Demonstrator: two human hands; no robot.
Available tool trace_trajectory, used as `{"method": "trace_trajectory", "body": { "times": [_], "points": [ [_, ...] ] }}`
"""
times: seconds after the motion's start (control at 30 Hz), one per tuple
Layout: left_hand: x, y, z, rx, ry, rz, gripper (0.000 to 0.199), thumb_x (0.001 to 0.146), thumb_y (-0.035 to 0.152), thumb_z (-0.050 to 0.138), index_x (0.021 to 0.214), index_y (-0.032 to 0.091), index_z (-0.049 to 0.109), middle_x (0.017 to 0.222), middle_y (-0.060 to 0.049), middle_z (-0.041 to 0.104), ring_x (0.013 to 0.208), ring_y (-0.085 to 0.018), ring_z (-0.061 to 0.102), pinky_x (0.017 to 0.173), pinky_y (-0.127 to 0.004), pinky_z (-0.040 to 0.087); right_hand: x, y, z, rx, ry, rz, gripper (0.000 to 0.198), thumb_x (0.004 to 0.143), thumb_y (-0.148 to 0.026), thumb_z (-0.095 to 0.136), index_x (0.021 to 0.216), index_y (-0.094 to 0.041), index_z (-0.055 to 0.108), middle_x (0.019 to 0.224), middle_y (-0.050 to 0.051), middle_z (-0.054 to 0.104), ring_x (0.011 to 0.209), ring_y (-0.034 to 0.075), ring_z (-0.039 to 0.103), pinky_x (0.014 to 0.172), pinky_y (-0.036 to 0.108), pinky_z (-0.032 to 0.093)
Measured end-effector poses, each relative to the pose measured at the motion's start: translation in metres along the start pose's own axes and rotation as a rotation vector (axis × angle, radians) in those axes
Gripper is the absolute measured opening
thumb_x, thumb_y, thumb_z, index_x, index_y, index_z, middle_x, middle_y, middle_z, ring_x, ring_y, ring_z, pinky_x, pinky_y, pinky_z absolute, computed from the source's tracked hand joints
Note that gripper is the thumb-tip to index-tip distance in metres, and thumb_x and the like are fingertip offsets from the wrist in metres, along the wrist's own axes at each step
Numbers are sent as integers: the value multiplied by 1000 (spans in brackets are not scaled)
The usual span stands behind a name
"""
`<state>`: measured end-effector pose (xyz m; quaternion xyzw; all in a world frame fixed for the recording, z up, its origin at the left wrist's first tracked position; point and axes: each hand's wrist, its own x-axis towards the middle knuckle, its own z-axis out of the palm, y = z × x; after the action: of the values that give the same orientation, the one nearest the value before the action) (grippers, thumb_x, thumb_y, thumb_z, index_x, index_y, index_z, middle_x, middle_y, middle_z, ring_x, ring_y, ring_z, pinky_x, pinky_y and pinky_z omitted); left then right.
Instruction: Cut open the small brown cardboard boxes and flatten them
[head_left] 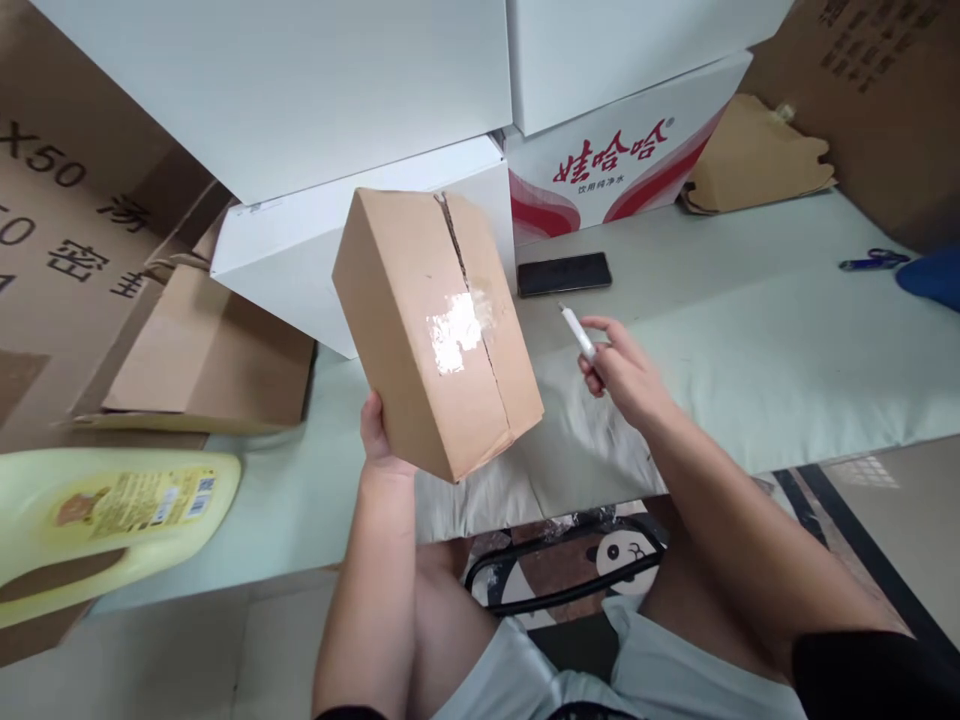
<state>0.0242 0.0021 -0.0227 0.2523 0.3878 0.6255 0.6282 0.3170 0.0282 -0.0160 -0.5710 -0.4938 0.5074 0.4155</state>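
My left hand (384,440) grips a closed brown cardboard box (409,330) by its lower left side and holds it tilted above the table. Shiny clear tape crosses the dark seam on the face turned to me; most of my left fingers are hidden behind the box. To the right of the box, my right hand (616,368) is closed around a slim white pen-shaped tool (579,335). Its narrow dark tip points up and left, apart from the box; whether it is a pen or a small cutter I cannot tell.
A black phone (565,274) lies behind my right hand. White cartons (600,165) are stacked along the back. At left are an open cardboard box (187,350) and a yellow jug (135,510). Blue-handled scissors (874,261) lie far right on the pale tablecloth (780,340).
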Motion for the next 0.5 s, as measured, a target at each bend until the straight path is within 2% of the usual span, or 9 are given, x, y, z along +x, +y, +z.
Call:
{"method": "trace_trajectory", "body": {
  "times": [0.07, 0.17, 0.23, 0.3, 0.4, 0.5],
  "points": [
    [4, -1, -3, 5, -16, 25, 68, 68, 66, 83, 124, 29, 73, 125, -5, 78, 136, -37, 62, 106, -49, 59, -5, -11, -4, 292, 2, -31, 38, 86, -30, 47, 123, -23, 54, 62, -9, 45, 41, 9, 36, 42, 23, 26],
    [9, -2, -7, 45, 2, 116, 65, 69, 65, 84, 121, 28, 74, 114, -4, 80, 129, -34, 67, 103, -45, 61, -19, -27, -5, 380, -171, -136, 35, 92, -43, 57, 119, -20, 60, 62, -8, 50, 39, 7, 38, 39, 24, 23],
    [11, -2, -9, 84, 24, 180, 66, 67, 64, 86, 120, 27, 75, 110, -4, 81, 124, -34, 69, 99, -42, 62, -28, -35, -4, 353, -314, -167, 39, 95, -49, 58, 116, -18, 64, 62, -6, 54, 40, 7, 41, 38, 24, 25],
    [11, -2, -11, 117, 46, 196, 69, 62, 63, 89, 119, 27, 76, 108, -3, 81, 117, -33, 73, 94, -40, 64, -34, -41, -2, 314, -400, -176, 40, 98, -51, 55, 112, -15, 67, 62, -6, 54, 40, 6, 40, 38, 23, 26],
    [9, -1, -13, 148, 67, 163, 69, 53, 59, 94, 111, 25, 79, 101, -3, 81, 103, -31, 76, 85, -37, 65, -36, -44, 1, 214, -425, -173, 36, 100, -44, 50, 109, -14, 67, 63, -5, 53, 42, 6, 40, 39, 23, 28],
    [9, 1, -9, 136, 60, 206, 62, 55, 59, 93, 106, 25, 79, 103, -3, 81, 98, -28, 76, 85, -37, 65, -36, -45, 2, 23, -421, -128, 31, 100, -37, 47, 97, -14, 67, 60, -5, 51, 43, 6, 40, 41, 22, 30]
  ]
}}
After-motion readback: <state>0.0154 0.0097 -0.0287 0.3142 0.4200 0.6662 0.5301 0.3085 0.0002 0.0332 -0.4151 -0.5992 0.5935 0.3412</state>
